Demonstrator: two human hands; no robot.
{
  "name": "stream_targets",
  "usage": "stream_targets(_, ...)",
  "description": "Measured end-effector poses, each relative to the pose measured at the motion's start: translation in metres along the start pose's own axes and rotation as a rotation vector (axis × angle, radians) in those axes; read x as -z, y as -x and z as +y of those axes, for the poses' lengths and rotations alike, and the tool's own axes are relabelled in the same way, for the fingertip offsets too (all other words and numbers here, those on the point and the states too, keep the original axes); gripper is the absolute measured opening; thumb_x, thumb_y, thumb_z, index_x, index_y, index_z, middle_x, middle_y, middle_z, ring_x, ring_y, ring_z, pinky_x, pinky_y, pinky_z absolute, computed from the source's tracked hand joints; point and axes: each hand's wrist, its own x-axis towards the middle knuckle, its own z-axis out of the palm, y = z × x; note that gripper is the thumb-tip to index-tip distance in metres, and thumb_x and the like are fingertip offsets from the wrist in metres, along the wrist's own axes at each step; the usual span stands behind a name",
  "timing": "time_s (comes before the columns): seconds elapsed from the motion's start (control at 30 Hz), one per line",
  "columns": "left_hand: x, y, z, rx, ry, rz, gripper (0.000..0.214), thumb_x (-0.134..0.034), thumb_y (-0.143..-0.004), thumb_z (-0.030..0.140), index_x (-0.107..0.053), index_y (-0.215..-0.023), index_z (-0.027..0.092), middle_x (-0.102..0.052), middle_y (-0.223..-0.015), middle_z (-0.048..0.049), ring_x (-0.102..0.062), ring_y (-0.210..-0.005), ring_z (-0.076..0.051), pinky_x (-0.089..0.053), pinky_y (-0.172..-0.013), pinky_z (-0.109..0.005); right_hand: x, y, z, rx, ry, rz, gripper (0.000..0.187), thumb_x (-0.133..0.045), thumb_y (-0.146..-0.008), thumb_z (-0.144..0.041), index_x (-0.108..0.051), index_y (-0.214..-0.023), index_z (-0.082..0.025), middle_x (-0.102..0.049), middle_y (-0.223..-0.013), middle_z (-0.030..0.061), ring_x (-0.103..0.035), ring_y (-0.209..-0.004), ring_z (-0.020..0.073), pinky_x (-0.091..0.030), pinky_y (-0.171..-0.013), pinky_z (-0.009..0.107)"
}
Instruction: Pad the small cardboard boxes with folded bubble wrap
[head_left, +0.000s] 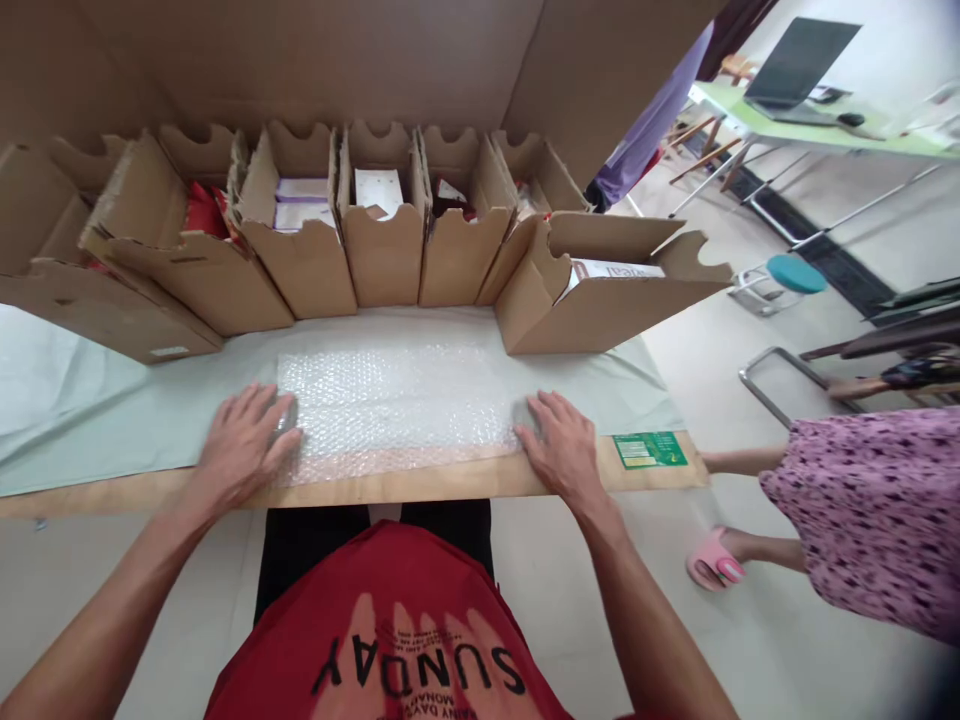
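Observation:
A clear sheet of bubble wrap (390, 405) lies flat on the cloth-covered table, reaching over the bare wooden front edge. At its left end my left hand (244, 445) rests palm down, fingers apart, with something small and shiny by the thumb that I cannot make out. My right hand (556, 440) lies at the right end of the wrap, fingers spread and slightly blurred. Both hands touch or nearly touch the sheet's ends. Behind the wrap stands a cardboard bin (386, 260) with a white box (379, 190) in it.
More cardboard bins (315, 270) form a curved row, holding red packets and small boxes. The angled right bin (600, 315) holds a white printed box (615, 270). A green label (650, 450) lies at the table's right corner. A person in a patterned pink garment (870, 510) is at right.

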Motion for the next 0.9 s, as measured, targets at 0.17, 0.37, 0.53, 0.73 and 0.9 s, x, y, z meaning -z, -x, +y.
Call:
stream_targets(0.17,0.004,0.023,0.040,-0.237,0.134,0.027,0.056,-0.058,-0.091,0.050,-0.055,-0.141,0.026,-0.053,-0.154,-0.0126,-0.036,-0.150,-0.037,-0.032,-0.122,-0.057,0.018,0.027,-0.014,0.303,-0.074,-0.142,0.048,-0.053,-0.091,-0.015,-0.060,-0.138,-0.024,-0.056,-0.151,0.0117,-0.052,-0.137,0.0318,-0.043,-0.106,0.049)
stream_targets(0.37,-0.009,0.012,0.085,-0.356,0.098,-0.077,0.055,-0.065,-0.085,0.041,-0.060,-0.137,0.022,-0.057,-0.150,-0.0151,-0.048,-0.143,-0.036,-0.030,-0.122,-0.058,0.005,0.006,-0.037,0.365,-0.173,-0.067,0.030,-0.046,-0.096,-0.011,-0.073,-0.107,-0.020,-0.076,-0.118,0.0100,-0.069,-0.106,0.0269,-0.049,-0.094,0.046)
stream_targets(0.53,0.022,0.001,0.057,-0.191,0.181,-0.179,0.037,-0.044,-0.088,0.028,-0.074,-0.109,0.023,-0.076,-0.121,-0.0097,-0.068,-0.116,-0.030,-0.046,-0.108,-0.048,0.049,-0.001,-0.025,0.189,-0.419,-0.044,0.021,-0.052,-0.097,-0.028,-0.073,-0.095,-0.025,-0.079,-0.101,0.0052,-0.072,-0.096,0.0252,-0.051,-0.094,0.045)
stream_targets(0.73,0.076,-0.032,0.033,0.048,0.387,-0.497,0.038,-0.050,-0.086,0.056,-0.071,-0.083,0.025,-0.070,-0.076,0.0003,-0.061,-0.071,-0.020,-0.046,-0.067,-0.028,0.058,-0.009,-0.006,-0.174,-0.902,-0.106,0.038,-0.074,-0.079,-0.062,-0.070,-0.083,-0.024,-0.076,-0.086,0.0052,-0.073,-0.083,0.0254,-0.058,-0.079,0.040)
stream_targets(0.9,0.065,-0.054,0.030,0.141,0.522,-0.499,0.040,-0.055,-0.077,0.061,-0.064,-0.073,0.022,-0.062,-0.071,-0.0007,-0.055,-0.068,-0.018,-0.042,-0.063,-0.027,0.018,0.001,-0.004,-0.263,-0.987,-0.142,0.050,-0.081,-0.069,-0.060,-0.070,-0.100,-0.022,-0.077,-0.092,0.0064,-0.073,-0.083,0.0244,-0.059,-0.076,0.037)
